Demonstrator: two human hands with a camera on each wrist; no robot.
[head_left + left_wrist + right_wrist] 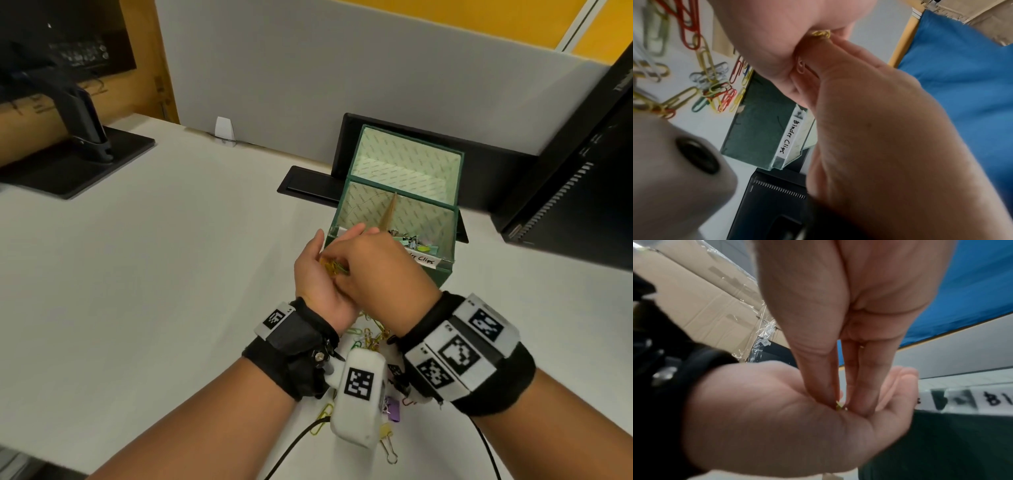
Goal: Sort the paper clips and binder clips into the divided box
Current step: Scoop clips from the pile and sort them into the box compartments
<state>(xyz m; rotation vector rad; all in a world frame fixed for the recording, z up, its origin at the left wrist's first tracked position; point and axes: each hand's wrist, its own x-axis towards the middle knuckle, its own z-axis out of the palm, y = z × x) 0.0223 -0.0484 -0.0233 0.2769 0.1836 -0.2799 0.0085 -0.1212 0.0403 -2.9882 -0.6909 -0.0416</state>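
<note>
The green divided box (394,212) stands on the white desk (171,257), its far side against a black monitor base (394,137) and a dark computer case (582,205) close on its right; to the left the desk lies bare as far as another monitor stand (85,150). Both hands hang just before the box's near left corner. The left hand (318,284) is cupped palm-up, cradling yellow paper clips (334,269). The right hand (373,267) bends over it, thumb and forefinger pinching a clip in that palm. Loose paper clips (368,337) and binder clips (390,411) lie on the desk beneath the wrists; more binder clips (411,240) fill the compartment labelled "Binder Clips" (790,136).
</note>
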